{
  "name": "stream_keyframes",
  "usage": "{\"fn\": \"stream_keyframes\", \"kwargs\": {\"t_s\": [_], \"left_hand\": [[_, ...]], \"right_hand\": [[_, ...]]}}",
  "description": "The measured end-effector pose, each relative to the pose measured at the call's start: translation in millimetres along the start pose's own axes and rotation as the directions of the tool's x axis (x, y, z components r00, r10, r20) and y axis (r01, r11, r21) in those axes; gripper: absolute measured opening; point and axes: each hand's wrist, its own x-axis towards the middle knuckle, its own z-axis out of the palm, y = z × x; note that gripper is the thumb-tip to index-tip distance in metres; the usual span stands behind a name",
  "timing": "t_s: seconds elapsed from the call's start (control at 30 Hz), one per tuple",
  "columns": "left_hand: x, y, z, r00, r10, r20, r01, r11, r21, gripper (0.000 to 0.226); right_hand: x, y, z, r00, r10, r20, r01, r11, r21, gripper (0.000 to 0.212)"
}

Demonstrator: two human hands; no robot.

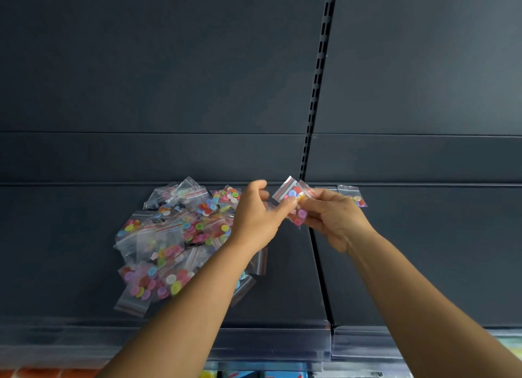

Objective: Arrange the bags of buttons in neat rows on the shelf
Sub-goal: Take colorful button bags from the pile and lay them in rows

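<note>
A loose heap of small clear zip bags of coloured buttons [175,245] lies on the dark shelf [282,293], left of its seam. Above the seam both hands meet on a small bunch of button bags [295,198]. My left hand [255,216] pinches its left edge with fingertips. My right hand [336,216] holds the bunch from the right, fingers curled round it. One more button bag [354,195] lies flat at the back of the shelf, just behind my right hand.
A dark back panel rises behind the shelf, with a slotted upright [317,81] running up from the seam. The shelf's front edge carries a clear price strip [169,341]. Coloured goods [254,374] show on the level below.
</note>
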Motion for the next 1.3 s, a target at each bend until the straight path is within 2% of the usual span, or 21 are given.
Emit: {"fn": "stream_keyframes", "kwargs": {"t_s": [0.07,0.13,0.23,0.33,0.43,0.57,0.63,0.9,1.13,1.3], "left_hand": [[0.4,-1.3,0.0,0.995,-0.085,0.059,0.091,0.99,-0.112,0.042],[1.2,-1.7,1.2,0.991,-0.102,0.086,0.119,0.97,-0.214,0.021],[2.4,1.3,1.0,0.988,-0.12,0.093,0.145,0.932,-0.332,0.009],[4.6,2.3,-2.3,0.99,-0.121,0.067,0.137,0.927,-0.349,0.008],[6.6,3.5,-3.5,0.991,-0.132,0.027,0.133,0.924,-0.358,0.008],[8.9,7.7,1.5,0.997,-0.058,0.042,0.068,0.951,-0.302,0.01],[9.9,9.4,6.4,0.998,-0.038,0.054,0.052,0.96,-0.275,0.008],[10.9,22.5,43.8,0.988,-0.037,0.151,0.086,0.941,-0.327,0.013],[18.3,37.1,96.1,0.982,-0.015,0.188,0.047,0.985,-0.164,0.012],[26.7,49.1,139.5,0.984,0.025,0.174,-0.021,0.999,-0.028,0.008]], "right_hand": [[1.8,1.8,-1.1,1.0,-0.006,0.013,0.005,1.0,0.023,0.012],[2.3,2.8,-1.0,0.999,0.011,0.036,-0.013,0.998,0.056,0.012],[3.7,3.3,-1.7,0.998,0.045,0.043,-0.05,0.991,0.121,0.009],[5.5,2.9,-5.6,0.999,0.038,0.015,-0.039,0.991,0.128,0.011],[3.8,1.1,-10.6,0.999,-0.039,-0.035,0.042,0.997,0.069,0.016],[3.4,-1.1,-18.2,0.958,-0.208,-0.197,0.196,0.977,-0.079,0.014],[2.9,-1.6,-24.0,0.931,-0.258,-0.259,0.225,0.963,-0.151,0.011],[-1.1,-4.7,-63.5,0.91,-0.276,-0.309,0.213,0.952,-0.221,0.015],[4.3,-12.0,-122.8,0.887,-0.275,-0.372,0.129,0.919,-0.372,0.02],[20.2,-18.3,-167.1,0.886,-0.26,-0.383,0.08,0.901,-0.427,0.016]]}}
